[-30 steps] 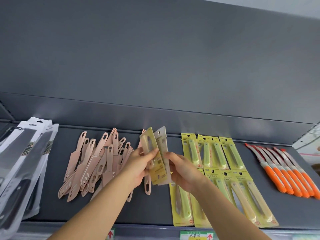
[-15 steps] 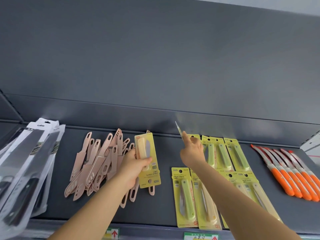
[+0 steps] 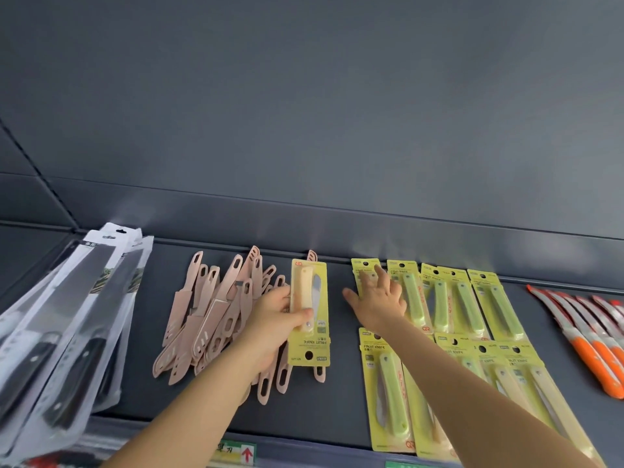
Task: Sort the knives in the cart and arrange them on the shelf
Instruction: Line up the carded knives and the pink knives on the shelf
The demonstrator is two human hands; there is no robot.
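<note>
My left hand (image 3: 274,324) grips a yellow-carded fruit knife with a cream handle (image 3: 309,312), held upright and upside down above the grey shelf (image 3: 331,410). My right hand (image 3: 378,302) lies flat with fingers spread on a yellow fruit-knife pack (image 3: 365,269) at the back left of the yellow group. Packs with green handles (image 3: 466,305) lie in rows beside and in front of it. A front-row pack (image 3: 388,390) lies under my right forearm.
A heap of pink sheathed knives (image 3: 216,315) lies left of my left hand. Large black-handled knives in clear bags (image 3: 60,325) lean at the far left. Orange-handled knives (image 3: 594,339) lie at the right. Price labels (image 3: 236,452) line the shelf's front edge.
My hands parted, each taking one yellow pack. The right hand carried its pack to the back of the yellow group and laid it flat; the left kept its own.
</note>
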